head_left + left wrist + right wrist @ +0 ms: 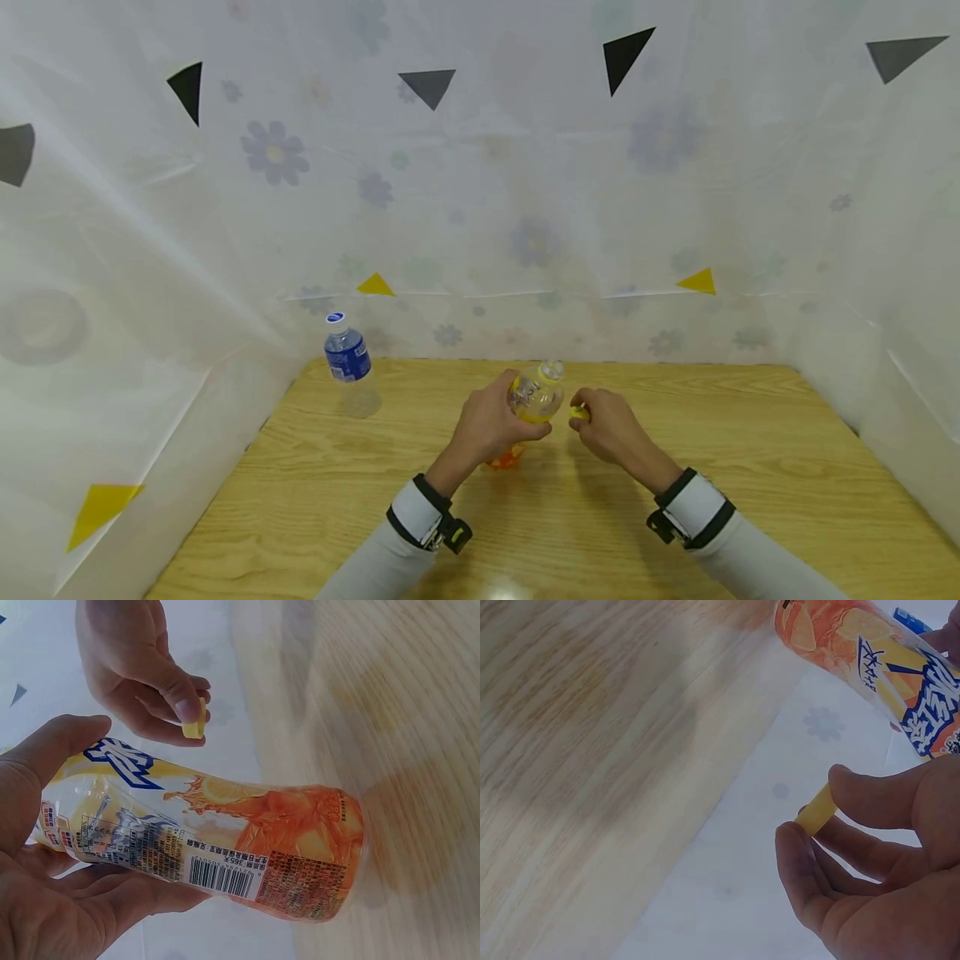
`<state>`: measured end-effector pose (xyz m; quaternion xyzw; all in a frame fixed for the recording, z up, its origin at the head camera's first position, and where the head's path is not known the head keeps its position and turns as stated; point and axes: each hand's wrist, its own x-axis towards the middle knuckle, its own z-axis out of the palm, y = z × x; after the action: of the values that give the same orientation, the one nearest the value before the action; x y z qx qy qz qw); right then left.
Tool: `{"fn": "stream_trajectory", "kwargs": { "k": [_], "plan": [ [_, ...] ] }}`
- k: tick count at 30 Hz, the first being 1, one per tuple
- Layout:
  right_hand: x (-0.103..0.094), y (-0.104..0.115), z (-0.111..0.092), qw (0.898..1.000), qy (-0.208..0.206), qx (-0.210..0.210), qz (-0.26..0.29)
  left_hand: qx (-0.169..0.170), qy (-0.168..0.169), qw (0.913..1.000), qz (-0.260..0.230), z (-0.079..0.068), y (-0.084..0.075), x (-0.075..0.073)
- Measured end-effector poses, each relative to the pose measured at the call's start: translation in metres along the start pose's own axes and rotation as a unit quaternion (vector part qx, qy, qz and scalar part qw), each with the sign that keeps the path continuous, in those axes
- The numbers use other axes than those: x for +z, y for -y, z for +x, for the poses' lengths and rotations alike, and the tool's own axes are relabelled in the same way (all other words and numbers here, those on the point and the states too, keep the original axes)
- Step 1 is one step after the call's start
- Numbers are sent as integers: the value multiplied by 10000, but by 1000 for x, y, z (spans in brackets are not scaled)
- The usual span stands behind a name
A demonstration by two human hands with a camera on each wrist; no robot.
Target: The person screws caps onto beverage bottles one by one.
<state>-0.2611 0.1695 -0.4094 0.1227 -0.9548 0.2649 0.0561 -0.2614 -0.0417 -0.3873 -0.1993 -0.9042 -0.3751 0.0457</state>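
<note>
My left hand (pixel 491 421) grips a clear plastic iced tea bottle (pixel 536 396) around its upper body. Its mouth is uncapped and leans to the right in the head view. An orange and yellow label (pixel 225 832) with a barcode wraps the bottle, whose base is close to the wooden tabletop. Just right of the bottle neck, my right hand (pixel 609 427) pinches a small yellow bottle cap (pixel 819 811) between thumb and fingertips. The cap is apart from the bottle. In the head view my left hand hides the bottle's middle.
A water bottle (pixel 348 362) with a blue label and white cap stands upright at the table's back left. Pale flowered sheeting (pixel 480 208) surrounds the wooden table (pixel 720 433) at the back and sides, with black, grey and yellow triangles on it.
</note>
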Motion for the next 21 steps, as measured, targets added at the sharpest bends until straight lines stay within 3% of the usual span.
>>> {"fn": "stream_trajectory", "kwargs": {
  "k": [8,14,21],
  "plan": [
    [-7,3,3,9999,-154,-38,-45,36,-18,10000,-16,0,2,0],
    [-32,15,6,9964,-755,-370,121,104,-45,9999,37,1,3,0],
    [-62,40,5,9838,-1464,-891,519,200,-52,9998,63,1,2,2]
  ]
}}
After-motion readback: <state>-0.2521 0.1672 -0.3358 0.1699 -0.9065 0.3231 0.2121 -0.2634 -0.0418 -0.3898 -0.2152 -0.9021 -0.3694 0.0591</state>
